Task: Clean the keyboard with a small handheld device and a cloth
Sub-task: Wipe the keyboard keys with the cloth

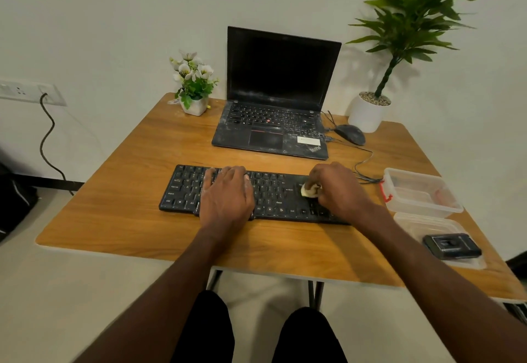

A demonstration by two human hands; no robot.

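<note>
Head view: both hands on the black keyboard (256, 194), cloth (310, 190) at work on its right end.

The keyboard lies across the middle of the wooden worktop (128, 191), a bare strip of wood between it and the near edge and more open wood to its left. Behind it, an open laptop (273, 123) with a mouse (350, 134) beside it. At the right edge, a clear tub (422, 194) with something pale and pinkish inside, hard to make out, and nearer, a clear lid (413, 224) carrying a small black device (452, 245). The left hand (226, 194) lies flat, fingers spread, pressing the keys. The right hand (339, 191) is curled, pinching the bunched pale cloth against the keys.
</note>
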